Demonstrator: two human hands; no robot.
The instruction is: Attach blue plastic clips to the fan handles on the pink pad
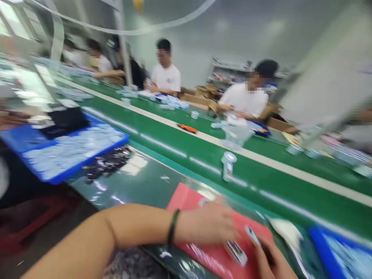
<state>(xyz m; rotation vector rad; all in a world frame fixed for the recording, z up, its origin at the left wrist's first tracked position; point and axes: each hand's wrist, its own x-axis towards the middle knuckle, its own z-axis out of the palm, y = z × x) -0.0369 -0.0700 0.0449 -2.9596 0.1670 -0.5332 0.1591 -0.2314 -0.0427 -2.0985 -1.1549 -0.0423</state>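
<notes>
A red mat (183, 197) lies on the bench in front of me, with both my hands over it. My left hand (207, 223), a dark band at its wrist, bends over the mat's middle; motion blur smears its fingers, so their grip cannot be made out. Right by those fingertips lies a small clear and silver rectangular piece (237, 252). My right hand (274, 257), at the lower right, pinches a small pale blue and white piece (252, 235) between thumb and finger. Part of that hand is cut off by the frame's bottom edge.
Beyond the bench runs a green conveyor belt (162, 141) carrying a white cylindrical container (229, 166) and an orange cutter (187, 128). Blue trays (55, 180) (318, 240) of pale pieces flank me. Black parts (109, 162) lie leftward. Several people work across the belt.
</notes>
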